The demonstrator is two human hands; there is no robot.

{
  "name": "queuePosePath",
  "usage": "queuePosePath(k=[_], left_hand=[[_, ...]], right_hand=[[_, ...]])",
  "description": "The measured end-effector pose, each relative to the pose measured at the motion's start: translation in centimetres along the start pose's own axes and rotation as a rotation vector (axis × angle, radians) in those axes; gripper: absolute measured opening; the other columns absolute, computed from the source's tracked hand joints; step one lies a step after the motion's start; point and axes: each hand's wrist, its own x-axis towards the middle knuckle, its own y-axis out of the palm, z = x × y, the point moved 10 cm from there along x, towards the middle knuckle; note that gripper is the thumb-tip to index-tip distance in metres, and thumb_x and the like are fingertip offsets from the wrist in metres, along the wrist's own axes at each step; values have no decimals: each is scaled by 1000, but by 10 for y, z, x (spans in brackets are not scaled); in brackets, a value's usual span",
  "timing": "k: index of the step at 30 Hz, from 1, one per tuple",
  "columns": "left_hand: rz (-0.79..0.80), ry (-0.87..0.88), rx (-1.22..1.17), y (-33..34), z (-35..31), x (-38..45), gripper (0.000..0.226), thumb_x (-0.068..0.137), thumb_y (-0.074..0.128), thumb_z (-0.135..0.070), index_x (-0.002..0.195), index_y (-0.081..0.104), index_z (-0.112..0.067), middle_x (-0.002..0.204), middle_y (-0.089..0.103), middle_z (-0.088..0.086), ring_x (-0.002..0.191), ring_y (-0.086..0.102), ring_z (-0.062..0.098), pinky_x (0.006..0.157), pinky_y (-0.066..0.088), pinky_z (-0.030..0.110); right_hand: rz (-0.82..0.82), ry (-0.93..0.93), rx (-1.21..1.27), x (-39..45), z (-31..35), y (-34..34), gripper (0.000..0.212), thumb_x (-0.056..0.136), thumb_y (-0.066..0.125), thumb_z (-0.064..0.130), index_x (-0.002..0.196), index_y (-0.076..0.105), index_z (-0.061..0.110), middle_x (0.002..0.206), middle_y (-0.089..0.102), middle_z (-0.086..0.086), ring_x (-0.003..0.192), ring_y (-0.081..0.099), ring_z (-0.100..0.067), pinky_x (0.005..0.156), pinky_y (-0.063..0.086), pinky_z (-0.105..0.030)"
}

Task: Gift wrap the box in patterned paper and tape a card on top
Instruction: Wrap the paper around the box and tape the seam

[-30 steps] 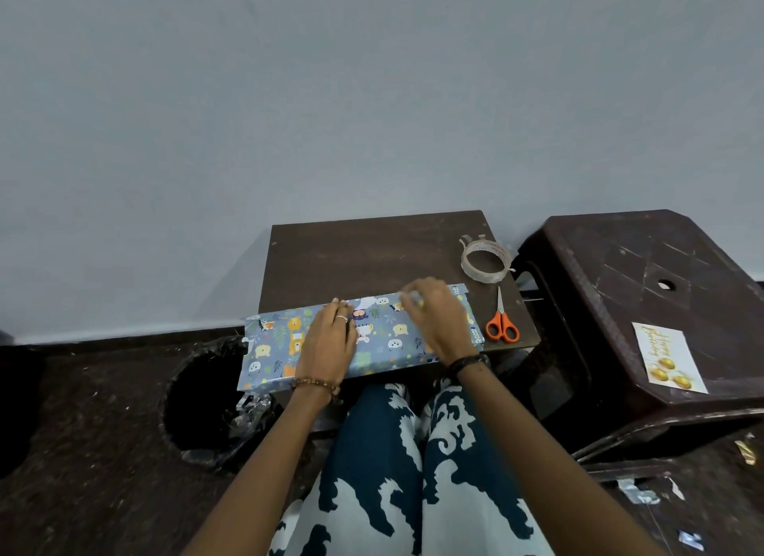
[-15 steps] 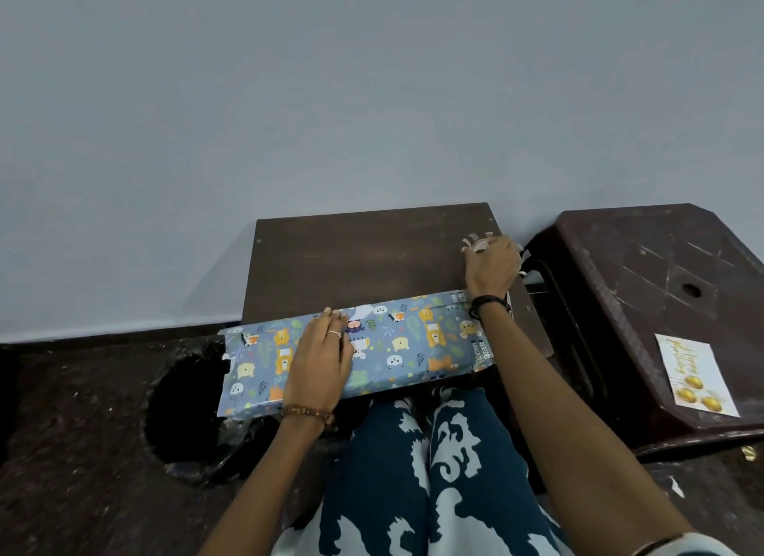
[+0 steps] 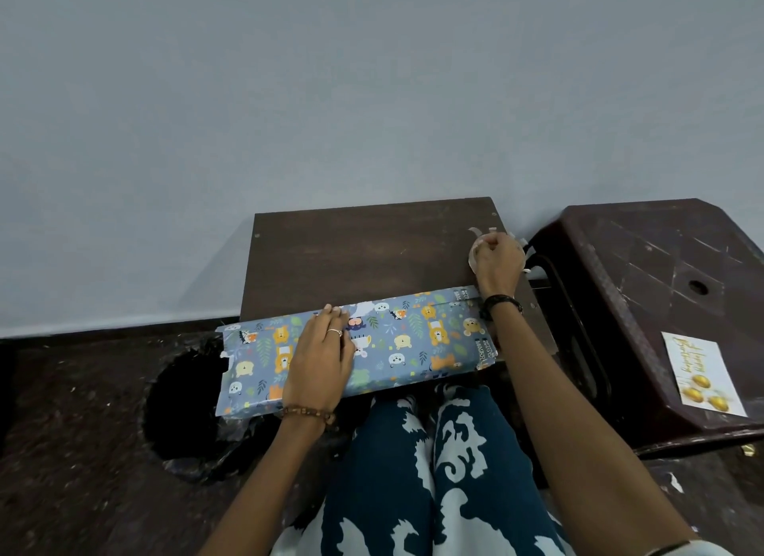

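Head view: my left hand [image 3: 320, 359] lies flat on wrapped box [image 3: 413, 340] at desk [image 3: 351, 253] near edge. Right hand [image 3: 498, 260] curls round tape roll [image 3: 475, 241], hiding it. Card [image 3: 703, 373] on stool [image 3: 661, 274]; bin [image 3: 182, 411] left.

Glossy paper wrap [image 3: 397, 340] — matt wooden table [image 3: 351, 257]

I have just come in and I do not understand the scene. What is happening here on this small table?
A person is gift wrapping. The left hand lies flat on the wrapped box, holding the patterned paper down on the small brown table. The right hand has reached to the table's far right corner and grips the tape roll, probably to pull a piece. The card lies on the plastic stool to the right, not yet attached.
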Motion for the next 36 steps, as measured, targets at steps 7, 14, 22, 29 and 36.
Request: queuePosePath(k=[7, 14, 22, 29, 36], left_hand=[[-8, 3, 18, -1, 0, 0, 47, 87, 32, -23, 110, 66, 1, 113, 66, 14, 109, 61, 29, 90, 49, 44], [-2, -2, 23, -1, 0, 0, 47, 87, 32, -23, 109, 65, 2, 112, 66, 16, 107, 62, 30, 88, 49, 48], [-14, 4, 21, -2, 0, -1, 37, 85, 45, -17, 108, 65, 4, 110, 66, 18, 106, 63, 33, 86, 50, 48], [-6, 1, -15, 1, 1, -2, 31, 85, 57, -5, 115, 62, 5, 118, 62, 20, 113, 57, 34, 95, 45, 48], [-7, 2, 3, -2, -1, -2, 50, 87, 30, -24, 109, 65, 4, 112, 65, 19, 107, 62, 33, 89, 49, 47]], right_hand=[[242, -13, -24, 15, -9, 13, 27, 90, 44, 1, 78, 67, -4, 76, 67, -24, 77, 63, -36, 71, 50, -42], [285, -89, -43, 20, 8, -10, 40, 92, 36, 1, 126, 56, 4, 95, 70, -19, 91, 67, -30, 86, 53, -35], [203, -262, -327, -13, 3, -39, 25, 84, 59, 10, 107, 68, 10, 106, 66, -11, 97, 61, -28, 77, 50, -39], [212, -377, -653, -35, -15, -15, 30, 77, 72, 16, 102, 60, 5, 116, 55, -13, 103, 51, -32, 81, 44, -42], [43, -482, -664, -35, -5, -18, 4, 77, 62, 0, 74, 60, 1, 80, 61, -17, 73, 58, -37, 68, 47, -43]])
